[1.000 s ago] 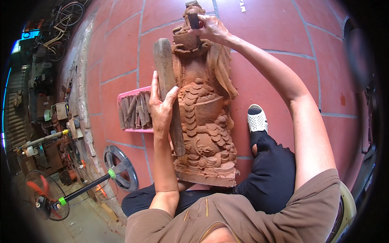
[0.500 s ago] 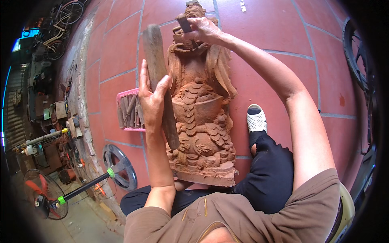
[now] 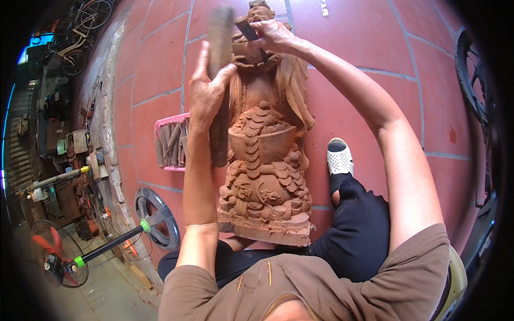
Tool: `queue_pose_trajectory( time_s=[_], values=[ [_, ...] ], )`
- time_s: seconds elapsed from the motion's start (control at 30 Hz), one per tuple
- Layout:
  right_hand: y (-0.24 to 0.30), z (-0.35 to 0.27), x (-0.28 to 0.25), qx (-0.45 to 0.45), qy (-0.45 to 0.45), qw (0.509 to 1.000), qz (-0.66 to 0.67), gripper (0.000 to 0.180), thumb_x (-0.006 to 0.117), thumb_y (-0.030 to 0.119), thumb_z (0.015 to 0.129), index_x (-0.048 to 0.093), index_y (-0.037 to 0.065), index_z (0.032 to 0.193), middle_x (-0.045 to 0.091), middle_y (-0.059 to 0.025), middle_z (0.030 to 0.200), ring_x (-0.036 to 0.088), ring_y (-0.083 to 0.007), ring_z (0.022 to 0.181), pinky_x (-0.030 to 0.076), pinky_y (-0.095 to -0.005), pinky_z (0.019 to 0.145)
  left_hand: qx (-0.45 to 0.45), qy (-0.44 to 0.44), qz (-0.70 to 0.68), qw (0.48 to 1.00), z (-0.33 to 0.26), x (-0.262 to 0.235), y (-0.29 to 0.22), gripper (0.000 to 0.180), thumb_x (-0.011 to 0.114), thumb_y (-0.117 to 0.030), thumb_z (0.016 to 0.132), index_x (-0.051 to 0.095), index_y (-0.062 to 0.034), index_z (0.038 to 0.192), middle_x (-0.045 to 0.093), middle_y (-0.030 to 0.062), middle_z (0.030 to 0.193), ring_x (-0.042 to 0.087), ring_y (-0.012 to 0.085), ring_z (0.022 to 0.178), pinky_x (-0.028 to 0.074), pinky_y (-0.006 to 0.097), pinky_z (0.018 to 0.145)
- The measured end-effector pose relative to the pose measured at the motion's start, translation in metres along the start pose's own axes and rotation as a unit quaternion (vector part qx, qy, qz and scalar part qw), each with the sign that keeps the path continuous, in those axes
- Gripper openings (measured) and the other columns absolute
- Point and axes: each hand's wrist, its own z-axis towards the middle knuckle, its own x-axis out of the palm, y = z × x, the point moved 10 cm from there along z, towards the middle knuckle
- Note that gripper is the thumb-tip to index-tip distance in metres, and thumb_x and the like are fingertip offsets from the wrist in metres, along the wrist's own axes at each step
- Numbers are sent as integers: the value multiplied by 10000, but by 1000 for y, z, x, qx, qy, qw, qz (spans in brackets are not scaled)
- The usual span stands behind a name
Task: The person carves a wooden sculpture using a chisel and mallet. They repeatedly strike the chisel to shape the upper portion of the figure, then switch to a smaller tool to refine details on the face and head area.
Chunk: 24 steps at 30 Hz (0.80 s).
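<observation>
A carved reddish-brown wooden statue (image 3: 261,144) lies on its back lengthwise in front of me, head at the far end and base near my lap. Coins, a bowl shape and robe folds are cut into it. My left hand (image 3: 207,96) grips a long wooden club (image 3: 219,142) along the statue's left side; its far end is blurred by motion. In my right hand (image 3: 274,36), pinched between fingers and thumb, is a dark, narrow carving chisel (image 3: 247,30). It slants over the statue's chest just below the face, its lower end close to the wood.
A pink basket (image 3: 172,169) with several wooden-handled tools stands left of the statue on red floor tiles (image 3: 364,101). Nearer left lies a fan (image 3: 58,251) on a pole with a round base (image 3: 156,219). Bicycles (image 3: 80,32) and clutter line the far left; a wheel (image 3: 471,75) is at right.
My left hand and the club have moved away from me and slightly right, the club turning more upright in view. The chisel has tilted, and my right hand has shifted slightly right.
</observation>
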Motion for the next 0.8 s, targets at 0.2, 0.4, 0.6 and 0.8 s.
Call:
queue_pose_trajectory(
  time_s=[0.2,0.4,0.6,0.8],
  values=[
    [5,-4,1,-7,19,1000,-1,458,781,384,834,664,83,1158,715,-128,896,702,-258,833,538,-413,773,-39,-4,-44,998,1,-7,5,746,714,-163,917,328,-18,1539,633,59,1009,585,66,765,499,227,631],
    [12,-2,7,8,40,999,-21,470,776,360,802,681,103,1184,732,-158,969,718,-302,901,552,-429,859,9,46,205,978,9,2,-10,761,713,-185,915,319,0,1540,620,147,1245,635,152,983,526,270,832],
    [10,-8,-5,-7,-23,1000,-10,416,765,382,825,697,86,1110,730,-143,943,719,-278,893,565,-387,844,-9,48,81,996,-2,1,-1,759,703,-186,920,310,-1,1543,593,174,1285,623,179,1039,517,294,873],
    [12,-11,-6,46,-21,988,143,457,776,439,829,684,75,1090,726,-130,898,709,-242,802,552,-384,748,-163,-24,-110,980,-41,-13,12,745,686,-162,923,308,-89,1561,600,15,821,556,70,608,462,222,516]
  ],
)
